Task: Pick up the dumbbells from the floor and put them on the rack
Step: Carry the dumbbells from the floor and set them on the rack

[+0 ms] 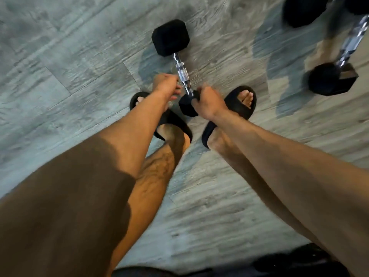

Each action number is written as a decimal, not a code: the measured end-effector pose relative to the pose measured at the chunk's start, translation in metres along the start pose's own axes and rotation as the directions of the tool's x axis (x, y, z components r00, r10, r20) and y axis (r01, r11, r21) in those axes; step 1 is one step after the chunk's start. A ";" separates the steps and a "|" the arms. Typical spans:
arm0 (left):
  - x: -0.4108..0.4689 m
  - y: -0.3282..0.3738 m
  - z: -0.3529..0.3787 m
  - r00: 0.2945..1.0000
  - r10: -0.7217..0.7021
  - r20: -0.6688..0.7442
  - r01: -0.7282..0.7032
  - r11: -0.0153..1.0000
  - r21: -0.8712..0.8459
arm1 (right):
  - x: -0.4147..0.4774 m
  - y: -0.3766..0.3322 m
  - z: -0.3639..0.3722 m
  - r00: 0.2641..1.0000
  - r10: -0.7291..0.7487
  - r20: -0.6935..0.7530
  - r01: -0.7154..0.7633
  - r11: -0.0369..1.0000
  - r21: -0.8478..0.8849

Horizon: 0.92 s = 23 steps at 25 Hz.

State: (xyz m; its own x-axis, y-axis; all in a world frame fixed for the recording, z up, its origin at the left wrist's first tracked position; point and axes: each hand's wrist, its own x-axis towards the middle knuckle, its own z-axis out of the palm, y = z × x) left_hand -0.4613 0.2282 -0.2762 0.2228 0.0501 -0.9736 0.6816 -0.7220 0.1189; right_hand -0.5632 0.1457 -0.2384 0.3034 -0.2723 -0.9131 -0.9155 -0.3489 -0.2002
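A black hex dumbbell with a chrome handle (182,73) lies on the floor between my feet, its far head (170,38) pointing away from me. My right hand (207,101) is curled over the near head (185,107) where it meets the handle. My left hand (164,86) is just left of the handle with bent fingers touching or almost touching the chrome; motion blur hides whether it grips. A second, larger dumbbell (348,47) lies at the upper right, blurred. No rack is in view.
Grey wood-pattern floor (69,66) all around. My feet in black slides, left foot (159,116) and right foot (237,104), flank the near dumbbell head. Another dark dumbbell head (303,11) shows at the top right edge. A dark object (291,260) sits at the bottom edge.
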 end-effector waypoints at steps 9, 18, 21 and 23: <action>0.074 0.012 0.023 0.973 0.051 0.225 0.104 0.772 -0.627 | 0.085 0.010 0.050 0.998 -0.027 -0.059 0.033 0.994 0.107; 0.018 0.039 0.010 0.978 -0.109 0.178 0.194 0.790 -0.582 | 0.035 -0.010 0.012 0.999 -0.016 0.034 0.013 0.997 0.071; -0.042 0.046 -0.008 0.977 -0.124 0.175 0.205 0.785 -0.585 | -0.022 -0.024 -0.016 0.999 -0.033 0.044 0.031 0.998 0.047; -0.088 0.054 -0.019 0.982 -0.108 0.158 0.182 0.779 -0.600 | -0.066 -0.037 -0.040 0.997 -0.059 0.056 0.057 0.998 0.042</action>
State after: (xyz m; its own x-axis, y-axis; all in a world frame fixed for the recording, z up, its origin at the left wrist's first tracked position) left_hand -0.4313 0.1977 -0.1801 0.0351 0.0178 -0.9992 0.9897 -0.1394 0.0323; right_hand -0.5387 0.1411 -0.1565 0.3416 -0.2004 -0.9182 -0.9070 -0.3262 -0.2662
